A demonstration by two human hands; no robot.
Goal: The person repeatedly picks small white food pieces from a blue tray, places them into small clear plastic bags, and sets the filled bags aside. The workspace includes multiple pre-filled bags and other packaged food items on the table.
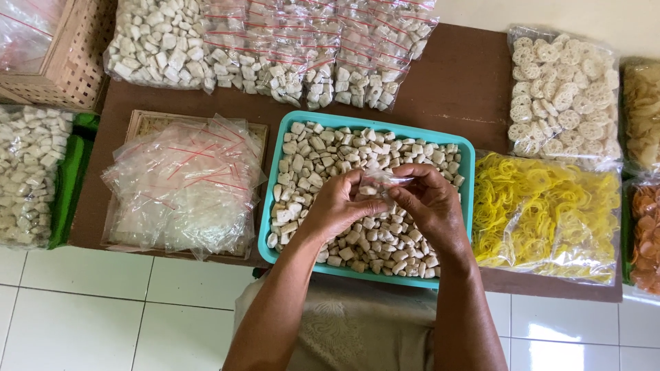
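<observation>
**Small clear bag held at its mouth over the tray of crackers**

Both hands meet above the middle of the teal tray point(275, 178), which is heaped with pale, blocky raw cracker pieces point(309, 154). The left hand point(337, 206) and right hand point(430, 203) are each pinched shut on a small clear plastic bag point(381, 184), thumbs and fingertips gripping its top edge from either side. A few pieces seem to sit inside it.

The bag looks thin, limp and slick, so it likely weighs almost nothing and slips easily; the mouth edge, where both hands already pinch, seems the surest hold. The pieces look dry, hard and light, probably brittle if squeezed.

To the left lies a heap of empty zip bags point(185, 182) on a woven tray. Filled bags point(275, 48) lie at the far side; yellow noodle-like crackers point(550, 213) and flower-shaped white ones point(560, 89) lie to the right
</observation>
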